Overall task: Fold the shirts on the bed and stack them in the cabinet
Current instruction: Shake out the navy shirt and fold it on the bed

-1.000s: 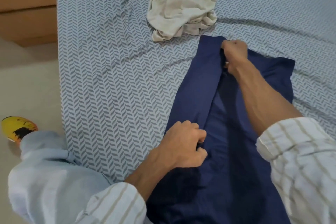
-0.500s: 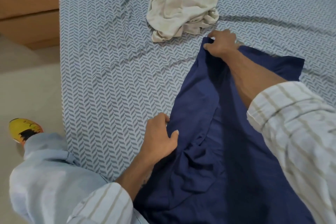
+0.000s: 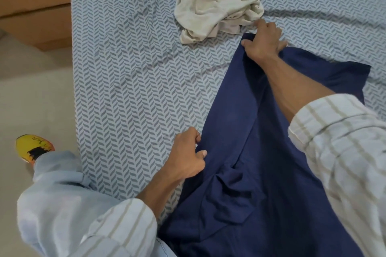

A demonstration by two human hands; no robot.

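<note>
Nearest, bottom edge: navy shirt (image 3: 246, 152) runs off the frame bottom, so its near end is cut off and hem or collar can't be told. Striped sleeves of both arms also cropped at the bottom and right edges. A light-blue trouser leg (image 3: 58, 198) at lower left, ending in a yellow shoe (image 3: 31, 148) on the beige floor (image 3: 35, 100); shoe partly hidden by the trouser cuff.

Navy shirt lies on the bed (image 3: 129, 89), right of centre. Long axis runs from bottom of frame up and slightly right, far end pointing toward the cream garment. Left side is folded over onto the body, a bunched pucker shows near the middle-low part. Right forearm covers a strip of the shirt, so the fabric under it can't be read. One far-right corner sticks out flat on the sheet.

Left hand (image 3: 186, 158) at the shirt's left edge, mid-length, fingers curled and pinching the navy fold; fingertips partly buried in cloth.

Right hand (image 3: 263, 44) farther away at the shirt's far-left corner, thumb and fingers clamped on the navy edge; the palm side is hidden.

Farthest: crumpled cream shirt (image 3: 219, 0) in a heap on the bed, top cut off by the frame, just beside the right hand's knuckles; contact can't be told. Brown wooden furniture (image 3: 35, 2) at top left, only partly in view.
</note>
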